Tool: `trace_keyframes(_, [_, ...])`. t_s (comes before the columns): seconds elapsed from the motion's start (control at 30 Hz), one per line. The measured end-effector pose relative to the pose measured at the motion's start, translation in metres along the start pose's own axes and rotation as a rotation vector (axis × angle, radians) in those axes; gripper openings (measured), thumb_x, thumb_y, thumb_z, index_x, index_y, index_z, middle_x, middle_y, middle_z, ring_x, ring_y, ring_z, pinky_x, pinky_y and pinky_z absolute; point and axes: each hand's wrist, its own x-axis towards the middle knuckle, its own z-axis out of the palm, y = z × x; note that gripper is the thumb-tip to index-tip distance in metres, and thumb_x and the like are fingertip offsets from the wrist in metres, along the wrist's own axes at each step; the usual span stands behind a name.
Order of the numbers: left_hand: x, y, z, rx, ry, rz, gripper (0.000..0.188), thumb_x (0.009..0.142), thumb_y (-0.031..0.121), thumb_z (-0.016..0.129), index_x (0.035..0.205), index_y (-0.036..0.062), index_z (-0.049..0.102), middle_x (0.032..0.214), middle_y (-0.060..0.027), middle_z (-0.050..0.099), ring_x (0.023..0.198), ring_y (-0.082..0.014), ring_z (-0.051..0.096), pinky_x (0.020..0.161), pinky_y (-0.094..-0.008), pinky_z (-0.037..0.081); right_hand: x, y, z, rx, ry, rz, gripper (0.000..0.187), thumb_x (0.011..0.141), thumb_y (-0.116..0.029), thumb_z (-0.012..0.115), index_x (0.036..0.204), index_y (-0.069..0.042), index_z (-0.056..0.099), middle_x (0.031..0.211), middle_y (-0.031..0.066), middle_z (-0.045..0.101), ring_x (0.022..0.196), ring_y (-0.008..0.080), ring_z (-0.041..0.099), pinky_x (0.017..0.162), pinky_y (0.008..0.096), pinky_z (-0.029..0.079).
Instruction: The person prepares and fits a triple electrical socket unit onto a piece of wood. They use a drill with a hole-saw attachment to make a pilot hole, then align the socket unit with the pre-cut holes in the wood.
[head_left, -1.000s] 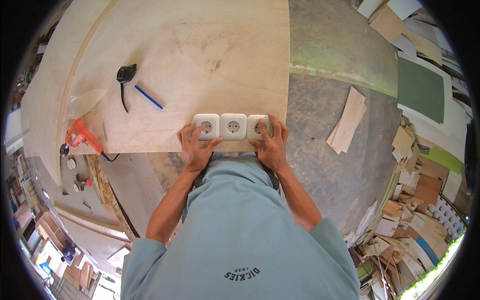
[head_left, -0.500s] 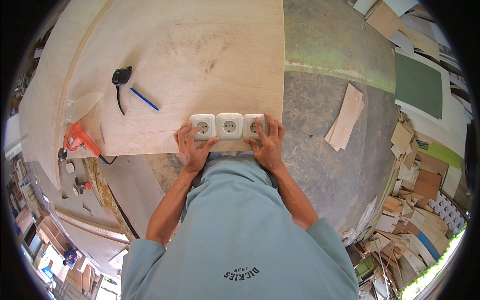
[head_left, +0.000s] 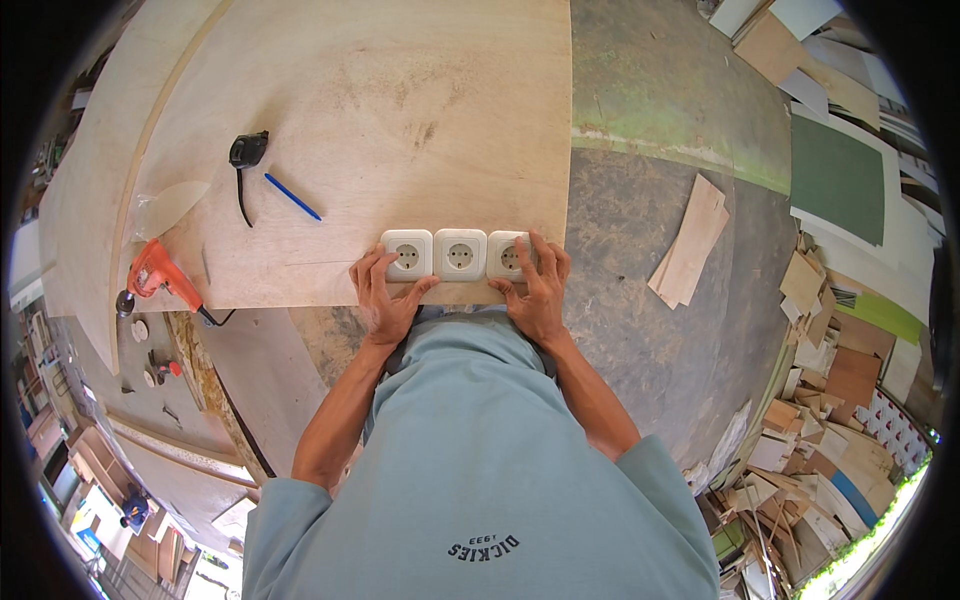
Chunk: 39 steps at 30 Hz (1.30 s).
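Three square white wall sockets stand edge to edge in a row near the front edge of a plywood sheet (head_left: 330,100). My left hand (head_left: 385,305) grips the left wall socket (head_left: 409,242), thumb at its lower right corner and fingers along its left side. The middle wall socket (head_left: 460,256) lies between my hands, with its round face fully visible. Around the right wall socket (head_left: 500,243) my right hand (head_left: 538,300) is closed. Its thumb presses the lower left corner, and its fingers lie over the right side, hiding part of it.
A black tape measure (head_left: 248,150) and a blue pen (head_left: 293,197) lie beyond my left hand. An orange power drill (head_left: 160,274) rests at the sheet's left. Thin wood strips (head_left: 690,240) lie to the right, and piled offcuts (head_left: 800,440) farther right.
My right index finger has slid slightly to the right across its socket, uncovering more of the round face. The three sockets keep their row, and my left hand stays almost still.
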Motion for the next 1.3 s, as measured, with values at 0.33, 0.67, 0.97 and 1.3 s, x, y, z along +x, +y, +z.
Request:
trace_keyframes(0.33, [0.0020,0.0010,-0.0013,-0.015,0.001,-0.002,0.071,0.070,0.038,0.097,0.123,0.0041,0.062,0.127,-0.0188,0.060,0.120,-0.0358,0.054,0.100,-0.0467,0.049,-0.0001,0.0015,-0.0008,0.011,0.001,-0.005,0.079,0.077,-0.026,0.090,0.146,-0.005,0.059,0.154,0.0204,0.048,0.132,0.0409,0.044,0.113,0.0521,0.036])
trace_keyframes(0.67, [0.0019,-0.0010,0.0000,-0.011,0.014,0.008,0.071,0.070,0.039,0.097,0.121,0.0036,0.063,0.129,-0.0187,0.060,0.120,-0.0362,0.054,0.098,-0.0464,0.051,-0.0003,0.0016,-0.0006,0.011,0.009,-0.011,0.080,0.077,-0.026,0.090,0.147,-0.006,0.058,0.154,0.0197,0.048,0.132,0.0408,0.044,0.113,0.0519,0.036])
trace_keyframes(0.97, [0.0008,-0.0026,0.0012,0.015,0.019,0.018,0.066,0.069,0.039,0.097,0.115,0.0053,0.064,0.129,-0.0180,0.060,0.120,-0.0366,0.054,0.097,-0.0470,0.050,-0.0001,0.0016,-0.0002,0.022,0.024,-0.014,0.079,0.076,-0.025,0.090,0.146,-0.006,0.059,0.154,0.0194,0.049,0.132,0.0404,0.044,0.113,0.0516,0.036])
trace_keyframes(1.3, [0.0004,-0.0018,0.0021,-0.007,0.033,0.001,0.065,0.067,0.037,0.098,0.113,0.0049,0.064,0.127,-0.0178,0.061,0.120,-0.0373,0.054,0.097,-0.0479,0.050,0.0002,0.0011,-0.0005,0.020,0.042,-0.019,0.078,0.074,-0.024,0.091,0.144,-0.004,0.061,0.153,0.0196,0.050,0.130,0.0403,0.045,0.111,0.0511,0.038])
